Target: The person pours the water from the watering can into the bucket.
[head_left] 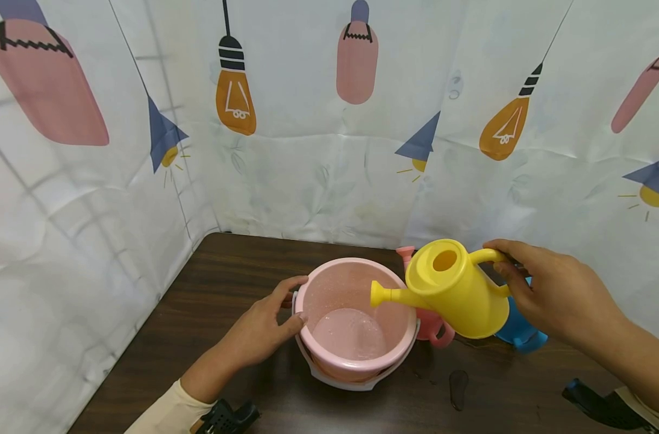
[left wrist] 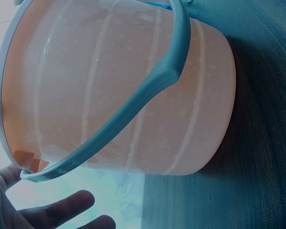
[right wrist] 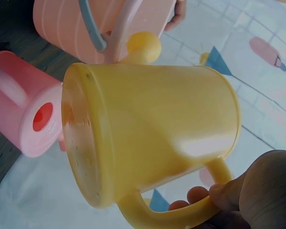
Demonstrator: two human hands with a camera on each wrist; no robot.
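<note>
A yellow watering can (head_left: pixel 473 295) is held up by its handle in my right hand (head_left: pixel 557 289). It leans left, its round spout head (head_left: pixel 381 293) over the inside of the pink bucket (head_left: pixel 356 364). In the right wrist view, fingers and thumb wrap round the handle (right wrist: pixel 174 214), and droplets cling to the can's base. The bucket stands upright with wet spots on its inner floor. At its left rim, my left hand (head_left: pixel 259 328) touches with thumb and forefinger; the other fingers (left wrist: pixel 62 210) spread straight, off the wall. A grey bail handle (left wrist: pixel 143 100) hangs down the bucket's side.
Behind the yellow can, a pink watering can (head_left: pixel 432 325) stands beside the bucket, and a blue one (head_left: pixel 519 325) is partly hidden. A small puddle (head_left: pixel 458 389) lies on the dark wooden table (head_left: pixel 237 271). Printed white sheeting (head_left: pixel 308 169) hangs behind and left.
</note>
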